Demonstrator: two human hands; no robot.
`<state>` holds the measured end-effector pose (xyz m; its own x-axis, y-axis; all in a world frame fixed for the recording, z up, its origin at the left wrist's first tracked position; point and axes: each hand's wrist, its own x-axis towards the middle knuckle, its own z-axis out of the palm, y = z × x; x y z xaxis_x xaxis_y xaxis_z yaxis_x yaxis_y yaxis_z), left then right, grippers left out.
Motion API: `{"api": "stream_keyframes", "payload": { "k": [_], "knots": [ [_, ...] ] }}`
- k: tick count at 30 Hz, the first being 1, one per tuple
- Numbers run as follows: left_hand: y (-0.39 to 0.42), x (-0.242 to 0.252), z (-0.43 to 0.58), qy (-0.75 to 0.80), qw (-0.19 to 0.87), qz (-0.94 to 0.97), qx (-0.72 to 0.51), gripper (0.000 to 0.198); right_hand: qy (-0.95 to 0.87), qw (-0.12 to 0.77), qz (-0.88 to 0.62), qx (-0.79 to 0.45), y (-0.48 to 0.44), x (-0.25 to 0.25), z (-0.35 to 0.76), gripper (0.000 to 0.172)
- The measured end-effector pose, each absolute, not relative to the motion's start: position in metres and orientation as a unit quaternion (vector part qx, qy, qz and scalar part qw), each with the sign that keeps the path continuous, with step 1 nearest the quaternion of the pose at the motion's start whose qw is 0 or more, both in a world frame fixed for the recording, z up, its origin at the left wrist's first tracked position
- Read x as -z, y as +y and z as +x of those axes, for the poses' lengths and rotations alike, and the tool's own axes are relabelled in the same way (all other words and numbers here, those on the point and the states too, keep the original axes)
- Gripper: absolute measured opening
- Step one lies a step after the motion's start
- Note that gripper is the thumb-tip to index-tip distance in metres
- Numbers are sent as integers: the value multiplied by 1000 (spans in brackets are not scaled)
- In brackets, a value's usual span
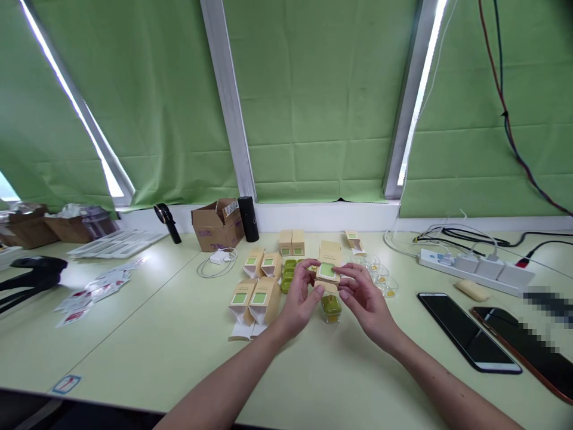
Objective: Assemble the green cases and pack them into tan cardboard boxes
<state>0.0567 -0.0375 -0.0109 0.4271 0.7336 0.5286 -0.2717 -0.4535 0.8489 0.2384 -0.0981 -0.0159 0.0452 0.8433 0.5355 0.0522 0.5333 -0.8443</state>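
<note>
A small tan paper box (330, 252) with a green square on its face is between my two hands, raised over the table. My left hand (301, 298) grips its left side with thumb and fingers. My right hand (364, 301) pinches it from the right. Just below the box stands a small clear jar with a green lid (331, 306). Several green-lidded jars (287, 276) are lined up behind my left hand. To the left are open tan boxes (264, 295) with flaps out, and two closed boxes (292, 242) stand farther back. Clear jars (387, 283) sit beyond my right hand.
A white power strip (474, 269), a phone (468, 331) and a second dark phone (523, 346) lie at right. A cardboard carton (217, 227), a black cylinder (248, 219) and a white charger (219, 257) stand at the back. Printed packets (98, 289) lie left.
</note>
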Motion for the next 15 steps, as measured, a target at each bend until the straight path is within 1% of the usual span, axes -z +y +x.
{"api": "stream_keyframes", "payload": {
  "k": [6,15],
  "knots": [
    [-38,9,56,170,489,681,-518,53,-622,617,-355,-325,-99,18,237,37],
    [-38,9,57,169,492,673,-526,50,-632,611,-349,-326,-100,17,237,35]
  ]
}}
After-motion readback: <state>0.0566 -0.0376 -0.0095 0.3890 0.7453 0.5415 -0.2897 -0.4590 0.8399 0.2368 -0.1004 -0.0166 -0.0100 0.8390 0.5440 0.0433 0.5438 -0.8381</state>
